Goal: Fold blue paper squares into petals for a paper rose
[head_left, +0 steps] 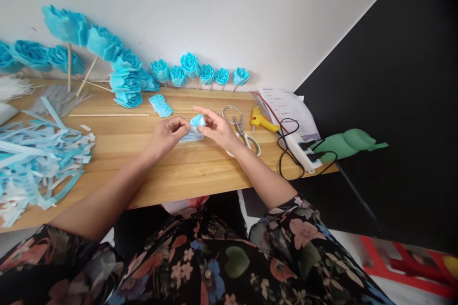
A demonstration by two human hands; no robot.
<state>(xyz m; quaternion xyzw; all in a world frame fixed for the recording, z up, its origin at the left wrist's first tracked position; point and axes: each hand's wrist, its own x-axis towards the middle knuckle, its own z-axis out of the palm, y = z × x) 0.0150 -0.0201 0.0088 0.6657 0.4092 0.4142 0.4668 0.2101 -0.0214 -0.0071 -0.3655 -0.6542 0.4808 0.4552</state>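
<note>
A small light-blue and white piece of crepe-like paper (197, 121) is held up between my two hands above the table. My left hand (170, 132) pinches its left edge between thumb and index finger. On the other side, my right hand (219, 128) grips it with the thumb in front and the fingers stretched behind. Just below lies a small stack of pale blue paper pieces (192, 137), partly hidden by the hands. A few curled blue paper petals (161, 105) rest on the wood a little beyond my left hand.
Scissors (240, 128) lie right of my right hand, partly under the forearm. Beyond are a yellow glue gun (263, 120), printed papers (286, 109) and a power strip (302, 152) with black cables. Blue paper roses (191, 65) line the wall; paper strips (43, 157) heap at left.
</note>
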